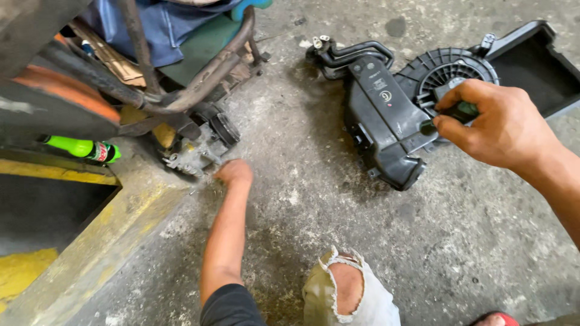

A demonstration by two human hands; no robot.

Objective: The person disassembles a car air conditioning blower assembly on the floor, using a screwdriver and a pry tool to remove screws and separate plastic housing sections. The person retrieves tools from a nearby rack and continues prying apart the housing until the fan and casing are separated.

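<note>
My right hand [498,124] grips a dark green-handled screwdriver [456,113] held over the round fan grille of a black plastic blower housing [386,115] lying on the concrete floor. My left hand [234,172] is stretched out low to the floor with fingers curled, right beside a grimy metal compressor-like part [199,148]. Whether the left hand holds anything small is hidden. My knee in torn light jeans [347,290] shows at the bottom.
A rusty metal pipe frame [187,90] with blue cloth on it stands at the upper left. A green bottle [81,148] lies under it. A yellow-painted pit edge [90,199] runs along the left. Black hoses [344,51] stick out of the housing.
</note>
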